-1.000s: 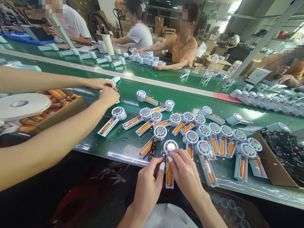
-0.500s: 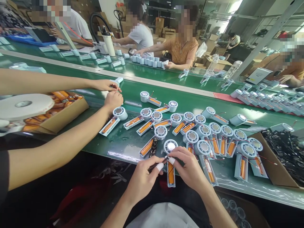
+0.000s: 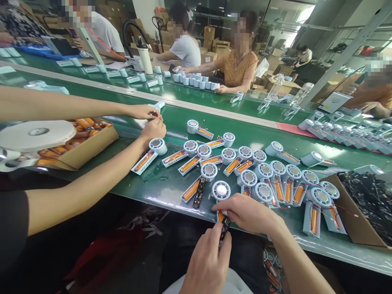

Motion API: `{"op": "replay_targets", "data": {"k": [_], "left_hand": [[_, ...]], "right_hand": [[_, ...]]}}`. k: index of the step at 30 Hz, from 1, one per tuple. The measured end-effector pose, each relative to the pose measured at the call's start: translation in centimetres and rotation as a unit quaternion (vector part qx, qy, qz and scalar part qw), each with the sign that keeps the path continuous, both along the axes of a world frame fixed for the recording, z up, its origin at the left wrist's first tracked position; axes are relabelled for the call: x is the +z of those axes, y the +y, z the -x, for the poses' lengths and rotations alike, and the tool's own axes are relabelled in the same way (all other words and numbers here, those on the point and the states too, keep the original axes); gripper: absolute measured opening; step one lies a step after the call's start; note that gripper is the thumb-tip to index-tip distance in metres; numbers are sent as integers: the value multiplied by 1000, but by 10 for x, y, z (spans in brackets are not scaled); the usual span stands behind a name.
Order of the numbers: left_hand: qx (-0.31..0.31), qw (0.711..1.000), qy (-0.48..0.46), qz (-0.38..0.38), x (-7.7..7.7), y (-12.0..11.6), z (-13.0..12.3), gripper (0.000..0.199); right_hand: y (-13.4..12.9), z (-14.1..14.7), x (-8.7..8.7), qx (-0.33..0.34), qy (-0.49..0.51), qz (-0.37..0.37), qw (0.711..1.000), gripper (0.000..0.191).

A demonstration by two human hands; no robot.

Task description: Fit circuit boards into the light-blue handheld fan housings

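Observation:
In the head view, my left hand [image 3: 208, 257] is closed around a black circuit board [image 3: 226, 228], its upper end pointing at the fan in front of me. My right hand [image 3: 249, 212] bends over the open handle of this pale blue handheld fan [image 3: 221, 190], index finger at the handle's left edge and thumb partly tucked under. Its fingers grip the handle, covering much of it; a bit of orange battery [image 3: 219, 215] shows below. Just left lies another fan [image 3: 208, 171] with a circuit board [image 3: 199, 192] beside its battery.
Several open fans with orange batteries and thin wires spread over the green bench [image 3: 171, 188]. A carton of black boards [image 3: 364, 204] stands right, a carton of batteries [image 3: 88, 147] left, with a white tape roll [image 3: 36, 132]. A co-worker's arms [image 3: 101, 175] reach in from the left.
My left hand has moved down and right, turning the circuit board lengthwise toward the fan. My right hand has shifted right and lies flatter over the handle. The view has shifted slightly.

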State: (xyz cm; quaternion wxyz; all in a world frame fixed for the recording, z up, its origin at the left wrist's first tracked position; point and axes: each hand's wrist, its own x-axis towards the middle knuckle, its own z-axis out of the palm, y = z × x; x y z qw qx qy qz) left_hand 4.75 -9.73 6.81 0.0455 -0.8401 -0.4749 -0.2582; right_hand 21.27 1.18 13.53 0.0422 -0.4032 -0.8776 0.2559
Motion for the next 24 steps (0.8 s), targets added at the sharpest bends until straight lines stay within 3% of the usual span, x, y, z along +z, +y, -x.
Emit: {"op": "replay_targets", "data": {"k": [5, 8, 12, 15, 20, 24], "left_hand": [[1, 998, -56, 39, -3, 11, 11, 45], [34, 980, -146, 129, 0, 23, 21, 43], [77, 936, -227, 258, 8, 42, 31, 35], [84, 918, -211, 325, 16, 54, 33, 43], [25, 932, -141, 332, 23, 62, 28, 59], [38, 947, -36, 317, 21, 59, 24, 63]], "right_hand": [[5, 2, -8, 3, 36, -34, 999, 38], [-4, 1, -16, -89, 110, -39, 989, 32], [-22, 7, -35, -194, 204, -67, 957, 32], [-31, 15, -48, -253, 295, -37, 921, 25], [-30, 25, -60, -397, 405, 52, 822, 24], [-31, 28, -60, -412, 415, 57, 809, 22]]}}
